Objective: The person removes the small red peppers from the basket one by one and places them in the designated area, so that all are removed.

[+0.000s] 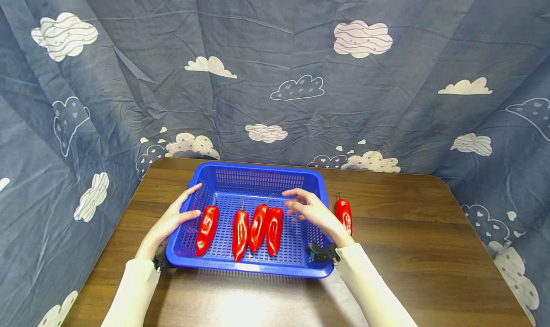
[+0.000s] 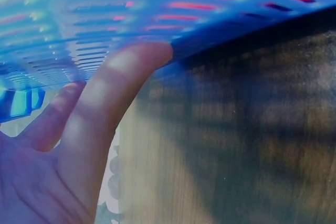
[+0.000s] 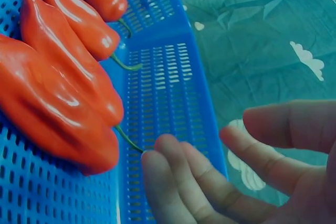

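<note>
A blue plastic basket with perforated walls holds several long red peppers. A red pepper lies apart near its left wall. Two others touch side by side. My left hand holds the basket's left side. Its thumb reaches over the rim, and other fingers lie against the outer wall. Above the right part of the basket hovers my right hand, loosely bent and holding nothing. In the right wrist view its fingertips are near the green stem of a pepper.
One more red pepper lies on the brown wooden table, right of the basket, its lower end behind the right forearm. A dark curtain with white clouds hangs behind the table and along both sides.
</note>
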The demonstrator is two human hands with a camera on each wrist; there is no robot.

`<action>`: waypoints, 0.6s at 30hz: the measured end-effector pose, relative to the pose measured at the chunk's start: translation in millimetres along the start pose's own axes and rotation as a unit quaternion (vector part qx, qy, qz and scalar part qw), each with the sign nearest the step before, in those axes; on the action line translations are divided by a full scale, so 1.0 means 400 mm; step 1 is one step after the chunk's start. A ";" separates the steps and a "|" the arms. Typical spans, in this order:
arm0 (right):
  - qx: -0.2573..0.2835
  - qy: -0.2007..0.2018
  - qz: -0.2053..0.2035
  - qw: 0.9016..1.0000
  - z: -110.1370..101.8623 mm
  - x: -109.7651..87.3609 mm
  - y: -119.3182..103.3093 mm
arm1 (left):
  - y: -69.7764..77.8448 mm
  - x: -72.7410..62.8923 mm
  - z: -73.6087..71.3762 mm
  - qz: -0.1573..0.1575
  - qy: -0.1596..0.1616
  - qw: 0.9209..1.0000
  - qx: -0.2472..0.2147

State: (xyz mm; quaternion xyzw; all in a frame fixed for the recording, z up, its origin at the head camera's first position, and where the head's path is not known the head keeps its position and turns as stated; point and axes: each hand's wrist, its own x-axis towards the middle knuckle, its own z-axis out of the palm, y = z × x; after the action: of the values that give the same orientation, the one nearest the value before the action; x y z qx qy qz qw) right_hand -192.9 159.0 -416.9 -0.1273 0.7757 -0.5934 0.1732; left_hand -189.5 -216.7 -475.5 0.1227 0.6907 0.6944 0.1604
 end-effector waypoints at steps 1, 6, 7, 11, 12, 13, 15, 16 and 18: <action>0.001 0.003 0.003 1.000 0.004 0.003 0.001 | 0.000 0.000 0.000 -0.001 0.000 1.000 -0.004; -0.006 0.009 0.022 1.000 0.023 0.018 0.004 | -0.002 0.000 0.001 -0.012 0.004 1.000 -0.012; -0.006 0.012 0.029 0.999 0.026 0.021 0.004 | -0.002 0.000 0.002 -0.013 0.005 1.000 -0.013; -0.006 0.012 0.058 0.998 0.038 0.030 0.011 | -0.002 0.000 0.001 -0.014 0.008 1.000 -0.011; -0.005 0.011 0.064 0.998 0.041 0.033 0.014 | -0.001 0.000 0.001 -0.014 0.008 1.000 -0.011; -0.004 0.011 0.070 0.998 0.044 0.035 0.017 | -0.001 -0.001 0.001 -0.013 0.007 1.000 -0.013; -0.005 0.006 0.078 0.997 0.047 0.039 0.024 | -0.001 -0.001 0.000 -0.013 0.006 1.000 -0.015; -0.007 0.003 0.082 0.997 0.048 0.040 0.027 | -0.001 -0.002 0.000 -0.013 0.005 1.000 -0.017; -0.010 -0.003 0.092 0.996 0.051 0.042 0.031 | -0.001 -0.002 0.000 -0.014 0.005 1.000 -0.019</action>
State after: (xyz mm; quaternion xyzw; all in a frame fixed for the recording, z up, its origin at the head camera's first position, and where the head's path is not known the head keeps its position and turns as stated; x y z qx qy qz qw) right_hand -199.3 137.5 -435.6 -0.0590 0.7893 -0.5669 0.2284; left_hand -188.7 -217.0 -475.8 0.1067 0.6796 0.7059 0.1687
